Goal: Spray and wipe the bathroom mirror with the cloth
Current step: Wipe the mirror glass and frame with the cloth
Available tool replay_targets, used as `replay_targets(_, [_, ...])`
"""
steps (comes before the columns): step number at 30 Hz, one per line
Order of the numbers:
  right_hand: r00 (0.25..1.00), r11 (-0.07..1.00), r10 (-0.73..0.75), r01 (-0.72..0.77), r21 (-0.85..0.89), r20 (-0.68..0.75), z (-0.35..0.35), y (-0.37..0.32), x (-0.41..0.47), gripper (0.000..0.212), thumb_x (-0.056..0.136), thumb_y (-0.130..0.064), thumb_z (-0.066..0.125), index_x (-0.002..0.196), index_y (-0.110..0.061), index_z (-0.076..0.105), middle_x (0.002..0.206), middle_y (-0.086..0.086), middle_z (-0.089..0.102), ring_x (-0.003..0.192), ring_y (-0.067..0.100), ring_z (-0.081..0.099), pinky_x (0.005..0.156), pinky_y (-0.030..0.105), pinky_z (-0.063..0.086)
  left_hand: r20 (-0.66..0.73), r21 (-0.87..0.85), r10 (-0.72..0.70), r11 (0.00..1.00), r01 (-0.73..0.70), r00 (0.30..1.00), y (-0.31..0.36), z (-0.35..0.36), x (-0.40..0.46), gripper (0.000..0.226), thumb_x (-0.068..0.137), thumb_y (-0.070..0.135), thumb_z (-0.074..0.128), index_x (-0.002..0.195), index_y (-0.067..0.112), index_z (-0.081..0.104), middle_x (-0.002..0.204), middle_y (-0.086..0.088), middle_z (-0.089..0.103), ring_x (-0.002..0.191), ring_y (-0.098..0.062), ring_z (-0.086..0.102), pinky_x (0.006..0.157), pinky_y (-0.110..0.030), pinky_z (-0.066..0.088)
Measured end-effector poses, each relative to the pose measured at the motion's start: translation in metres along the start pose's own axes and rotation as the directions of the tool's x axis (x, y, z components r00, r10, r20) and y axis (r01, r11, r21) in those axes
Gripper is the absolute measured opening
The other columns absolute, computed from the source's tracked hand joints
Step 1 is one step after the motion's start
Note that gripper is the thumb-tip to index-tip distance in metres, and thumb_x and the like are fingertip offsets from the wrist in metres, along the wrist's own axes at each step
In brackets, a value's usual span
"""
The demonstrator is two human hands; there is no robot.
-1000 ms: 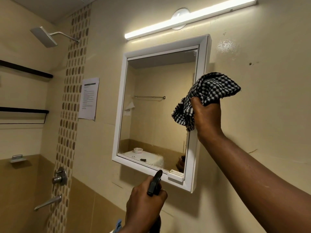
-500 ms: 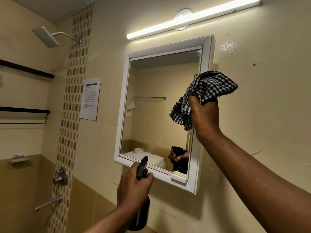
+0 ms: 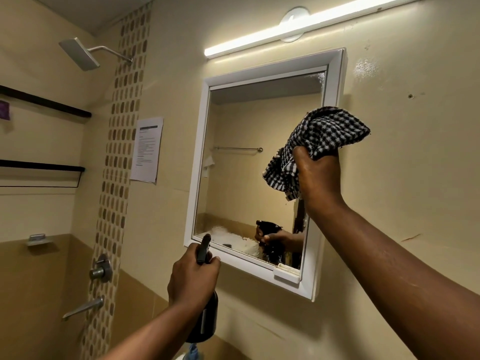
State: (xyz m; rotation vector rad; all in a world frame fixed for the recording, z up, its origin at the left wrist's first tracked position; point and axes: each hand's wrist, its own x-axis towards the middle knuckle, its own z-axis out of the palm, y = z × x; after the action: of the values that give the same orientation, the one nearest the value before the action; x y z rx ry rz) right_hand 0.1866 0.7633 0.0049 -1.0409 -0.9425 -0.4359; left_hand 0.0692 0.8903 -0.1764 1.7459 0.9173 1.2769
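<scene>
A white-framed mirror (image 3: pixel 249 162) hangs on the beige tiled wall. Wet spray film shows along the bottom of the glass. My left hand (image 3: pixel 193 278) grips a black spray bottle (image 3: pixel 204 318), its nozzle pointing at the mirror's lower left corner. My right hand (image 3: pixel 318 178) holds a bunched black-and-white checked cloth (image 3: pixel 322 137) up against the mirror's right edge, at mid height. The glass reflects the bottle and the hand around it.
A tube light (image 3: pixel 298 27) runs above the mirror. To the left are a paper notice (image 3: pixel 148 149), a mosaic tile strip, a shower head (image 3: pixel 79 54), a mixer knob (image 3: pixel 100 268), a spout (image 3: pixel 83 309), a soap dish (image 3: pixel 39 240) and two dark rails (image 3: pixel 41 167).
My left hand has risen with the spray bottle towards the mirror's lower left corner, and wet film has appeared on the lower glass. My right hand with the cloth has stayed nearly still.
</scene>
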Motion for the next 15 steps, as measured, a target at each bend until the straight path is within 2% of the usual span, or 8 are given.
replay_targets(4, [1.000,1.000,0.012,-0.012,-0.017,0.008,0.010,0.002,-0.003,0.021,0.092,-0.016,0.062,0.093,-0.035,0.052,0.087,-0.024,0.060,0.071,-0.019,0.056,0.055,0.001,0.043,-0.019,0.000,-0.030,1.000,0.030,0.999,-0.008,-0.008,0.008,0.012,0.082,0.032,0.066,0.082,0.026,0.056,0.076,0.003,0.064,0.070,-0.019,0.060,0.056,-0.026,0.037])
replay_targets(8, [1.000,0.999,-0.001,0.001,-0.053,0.009,0.020,0.004,-0.004,0.020,0.091,-0.017,0.062,0.088,-0.034,0.052,0.075,-0.024,0.062,0.064,-0.018,0.058,0.053,0.003,0.045,-0.039,-0.014,-0.026,1.000,0.025,0.999,-0.018,-0.015,0.015,0.012,0.084,0.031,0.065,0.085,0.027,0.054,0.078,0.001,0.064,0.070,-0.019,0.060,0.056,-0.026,0.040])
replay_targets(10, [1.000,0.998,-0.010,0.011,-0.064,0.003,0.024,0.005,-0.003,0.017,0.091,-0.018,0.062,0.096,-0.031,0.053,0.081,-0.023,0.060,0.069,-0.016,0.058,0.054,0.001,0.044,-0.049,-0.001,-0.011,1.000,0.011,0.999,-0.021,-0.018,0.019,0.013,0.084,0.033,0.066,0.085,0.027,0.054,0.078,0.003,0.064,0.071,-0.017,0.059,0.057,-0.026,0.041])
replay_targets(13, [0.999,0.993,-0.033,0.031,-0.116,-0.011,0.028,0.007,-0.003,0.019,0.092,-0.020,0.062,0.106,-0.026,0.051,0.091,-0.020,0.058,0.082,-0.010,0.053,0.061,0.008,0.043,-0.075,0.057,0.023,0.998,-0.019,0.997,-0.021,-0.021,0.026,0.013,0.083,0.034,0.065,0.083,0.026,0.056,0.074,0.003,0.063,0.069,-0.017,0.059,0.055,-0.026,0.039])
replay_targets(15, [0.996,0.984,-0.070,0.060,-0.170,-0.051,0.029,0.006,-0.005,0.021,0.092,-0.019,0.061,0.112,-0.019,0.055,0.097,-0.013,0.060,0.081,-0.010,0.052,0.058,0.000,0.041,-0.084,0.032,0.037,0.999,-0.034,0.996,-0.019,-0.021,0.028,0.013,0.083,0.034,0.066,0.082,0.026,0.055,0.072,0.003,0.063,0.068,-0.016,0.059,0.055,-0.026,0.039])
